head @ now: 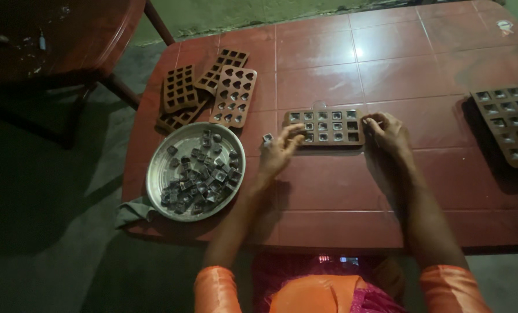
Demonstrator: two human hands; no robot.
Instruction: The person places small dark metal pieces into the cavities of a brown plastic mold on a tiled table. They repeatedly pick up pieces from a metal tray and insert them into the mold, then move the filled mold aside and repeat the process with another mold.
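The fingers of the left hand are bent a little and spread, and their tips touch the left end of a brown mould tray. They hold nothing. A small dark square piece lies on the table just beside that hand's thumb. The right hand sits at the right end of the same tray, with its fingers curled in at the edge. I cannot tell if they pinch anything.

The mould tray lies flat in the middle of the red table, between the two hands. Its little square holes have dark pieces in them.

To the left of the left hand is a round metal plate full of small dark squares. Behind the plate lie some empty brown moulds, one with heart holes. Another filled mould lies well apart at the right edge. A grey cloth peeks out under the plate.
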